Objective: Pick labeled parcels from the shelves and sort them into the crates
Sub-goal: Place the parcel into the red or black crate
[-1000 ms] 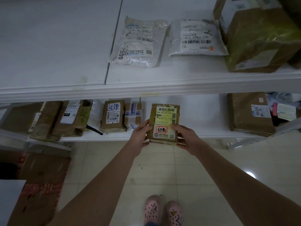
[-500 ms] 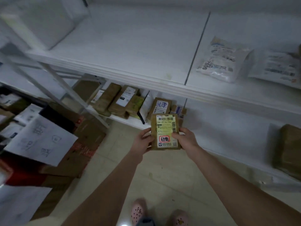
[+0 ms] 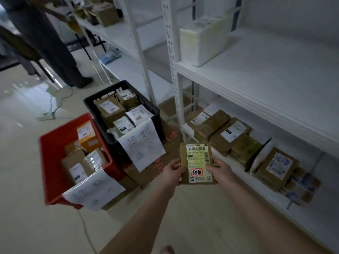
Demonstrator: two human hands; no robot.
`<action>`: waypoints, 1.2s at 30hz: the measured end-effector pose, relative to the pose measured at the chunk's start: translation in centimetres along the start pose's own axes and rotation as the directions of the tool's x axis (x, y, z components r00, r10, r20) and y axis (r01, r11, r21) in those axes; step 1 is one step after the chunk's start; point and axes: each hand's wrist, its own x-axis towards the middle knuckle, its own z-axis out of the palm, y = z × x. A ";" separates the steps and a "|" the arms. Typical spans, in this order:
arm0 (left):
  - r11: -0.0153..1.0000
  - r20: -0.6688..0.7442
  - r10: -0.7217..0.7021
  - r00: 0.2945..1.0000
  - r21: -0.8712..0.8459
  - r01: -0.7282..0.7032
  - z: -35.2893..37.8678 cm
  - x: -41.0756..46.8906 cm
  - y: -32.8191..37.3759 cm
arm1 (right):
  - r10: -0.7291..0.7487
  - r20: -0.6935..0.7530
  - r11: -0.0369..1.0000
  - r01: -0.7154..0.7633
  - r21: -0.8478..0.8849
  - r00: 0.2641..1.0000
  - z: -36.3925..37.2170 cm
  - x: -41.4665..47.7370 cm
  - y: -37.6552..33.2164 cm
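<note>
A person in dark trousers (image 3: 53,50) stands far left on the pale tiled floor (image 3: 27,180). A thin cable (image 3: 53,107) loops nearby, and flattened cardboard (image 3: 145,174) lies further right.

Two bare arms reach forward from the bottom edge and converge toward the middle. The left forearm (image 3: 145,217) angles up-right and the right forearm (image 3: 256,208) angles up-left, both nearly straight at the wrist. The left hand (image 3: 172,173) grips the left edge of a small flat brown cardboard parcel with a yellow-green label (image 3: 197,160), thumb on the front face. The right hand (image 3: 220,170) grips the right edge, thumb also on the front. Remaining fingers are behind, hidden. Hands level, parcel upright between them, label toward the camera.
</note>
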 end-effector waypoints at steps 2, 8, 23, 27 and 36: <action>0.999 -0.046 0.016 0.999 -0.040 -0.018 -4.4 1.4 1.5 | -0.016 0.027 1.000 0.017 -0.021 1.000 4.5 0.6 -2.4; 0.991 -0.202 0.035 0.979 -0.118 -0.060 -16.8 4.6 5.5 | -0.098 0.125 0.992 0.107 -0.061 0.987 17.5 2.0 -9.3; 0.953 -0.511 0.053 0.858 -0.232 -0.197 -35.3 14.5 12.3 | -0.252 0.385 0.932 0.330 -0.151 0.888 39.1 8.7 -23.0; 0.952 -0.595 -0.015 0.804 -0.254 -0.170 -40.6 16.9 11.1 | -0.226 0.484 0.913 0.357 -0.196 0.845 45.9 10.2 -23.1; 0.980 -0.670 -0.065 0.740 -0.183 -0.080 -53.2 22.4 8.1 | -0.151 0.572 0.854 0.398 -0.335 0.806 60.7 12.5 -23.1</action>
